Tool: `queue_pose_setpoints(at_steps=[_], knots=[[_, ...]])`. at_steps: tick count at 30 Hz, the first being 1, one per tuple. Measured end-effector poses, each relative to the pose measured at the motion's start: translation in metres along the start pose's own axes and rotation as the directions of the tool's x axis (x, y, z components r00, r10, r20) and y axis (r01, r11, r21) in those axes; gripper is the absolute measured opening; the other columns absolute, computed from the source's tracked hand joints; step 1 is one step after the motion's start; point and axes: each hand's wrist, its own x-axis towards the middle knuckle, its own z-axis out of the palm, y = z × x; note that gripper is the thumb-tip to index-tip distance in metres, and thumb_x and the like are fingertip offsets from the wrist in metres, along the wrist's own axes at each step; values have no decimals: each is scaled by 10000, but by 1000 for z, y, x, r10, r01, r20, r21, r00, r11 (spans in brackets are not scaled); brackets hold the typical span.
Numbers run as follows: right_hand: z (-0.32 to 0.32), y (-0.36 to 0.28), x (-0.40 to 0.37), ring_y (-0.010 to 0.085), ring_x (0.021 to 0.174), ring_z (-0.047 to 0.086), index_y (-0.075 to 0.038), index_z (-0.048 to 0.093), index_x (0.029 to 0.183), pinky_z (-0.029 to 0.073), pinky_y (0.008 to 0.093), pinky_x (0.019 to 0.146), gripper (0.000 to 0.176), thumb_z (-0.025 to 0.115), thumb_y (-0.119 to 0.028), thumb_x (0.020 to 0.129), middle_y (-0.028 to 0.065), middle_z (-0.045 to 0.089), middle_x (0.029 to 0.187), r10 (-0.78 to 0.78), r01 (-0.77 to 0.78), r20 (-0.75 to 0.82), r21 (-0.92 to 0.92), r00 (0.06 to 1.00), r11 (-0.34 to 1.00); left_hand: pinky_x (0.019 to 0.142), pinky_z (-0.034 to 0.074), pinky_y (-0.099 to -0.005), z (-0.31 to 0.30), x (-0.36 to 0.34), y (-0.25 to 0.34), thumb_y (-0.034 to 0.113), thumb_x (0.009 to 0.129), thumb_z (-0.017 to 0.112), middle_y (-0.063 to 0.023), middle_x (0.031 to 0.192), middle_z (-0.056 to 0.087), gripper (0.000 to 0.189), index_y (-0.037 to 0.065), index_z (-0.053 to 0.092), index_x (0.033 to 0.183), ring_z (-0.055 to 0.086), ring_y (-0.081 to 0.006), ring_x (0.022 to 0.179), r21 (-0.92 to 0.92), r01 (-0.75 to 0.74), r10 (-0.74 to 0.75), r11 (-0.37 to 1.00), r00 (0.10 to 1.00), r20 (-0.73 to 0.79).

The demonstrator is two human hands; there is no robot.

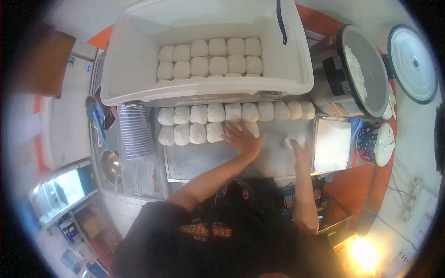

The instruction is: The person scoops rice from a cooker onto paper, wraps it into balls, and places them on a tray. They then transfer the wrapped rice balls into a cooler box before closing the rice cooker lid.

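Note:
White rounded dough-like pieces (215,113) stand in two rows on the metal worktop (199,162). My left hand (243,139) lies with fingers spread over the right end of the front row, partly covering the pieces there. To the right, my right hand (302,153) has its fingers around a white piece (295,140) at the worktop surface, apart from the rows. Just right of that hand is a white rectangular tray (332,145).
Behind the rows stands a large white bin (206,86) with more white pieces inside. A big metal pot (378,69) of white contents is at the back right, near a round lid (412,64). Stacked plastic containers (135,132) lie left; a patterned container (368,141) stands right.

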Motion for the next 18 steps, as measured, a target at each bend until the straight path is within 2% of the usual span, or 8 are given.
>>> queue_pose_setpoints(at_steps=[1,3,6,9,11,15,17,18], knots=[[-11,-17,-5,257,1170,510,-70,443,1403,430,425,968,734,756,-293,777,150,474,1301,13,-18,19,306,1000,952,1076,1,-724,-2,4,8,677,716,683,-366,1505,138,1042,60,322,1475,68,-514,1423,45,94,-97,995,993,72],[-35,-73,-18,282,1277,436,49,310,1456,406,360,1022,878,785,-151,746,203,388,1418,11,-31,45,469,999,883,1074,27,-724,8,4,5,643,728,687,-345,1502,168,998,67,342,1466,84,-515,1417,30,78,-77,997,997,-3],[-49,-179,-59,266,1146,558,33,352,1414,472,379,969,906,808,-200,666,163,521,1279,-372,270,19,656,928,705,1065,77,-726,10,-12,-8,575,744,691,-286,1489,244,892,76,407,1427,135,-514,1398,4,-63,64,998,993,-95],[-46,-264,-79,280,1192,538,28,408,1373,458,401,993,966,850,-306,582,155,514,1261,-640,466,134,577,756,671,1049,138,-726,0,-19,-13,514,746,691,-218,1463,321,782,77,488,1362,204,-507,1372,20,-212,212,977,977,11],[-24,-313,-63,289,1222,507,6,471,1337,433,431,1016,916,858,-331,578,161,478,1297,-768,712,252,287,589,641,1039,174,-725,-15,-18,-11,485,743,692,-187,1447,352,733,76,524,1328,236,-501,1358,36,-248,241,968,961,136],[73,-360,-13,331,1243,465,7,611,1217,442,407,990,817,856,-448,584,235,449,1319,-593,719,552,-17,587,695,975,310,-700,-27,-6,-18,451,724,710,-171,1430,366,625,101,586,1227,286,-464,1334,99,-316,289,943,931,224],[118,-356,26,342,1228,479,5,590,1261,466,426,953,840,830,-472,613,263,489,1269,-236,551,736,-216,635,806,954,343,-683,-22,-5,-27,478,720,700,-161,1420,378,637,94,591,1218,310,-447,1321,96,-360,329,928,912,245],[133,-365,14,327,1245,466,-8,540,1316,467,409,966,851,817,-453,646,240,406,1361,-91,520,669,-477,738,709,948,355,-664,-20,-4,-30,495,722,686,-149,1411,390,649,87,590,1218,330,-426,1314,109,-378,343,919,906,249]])
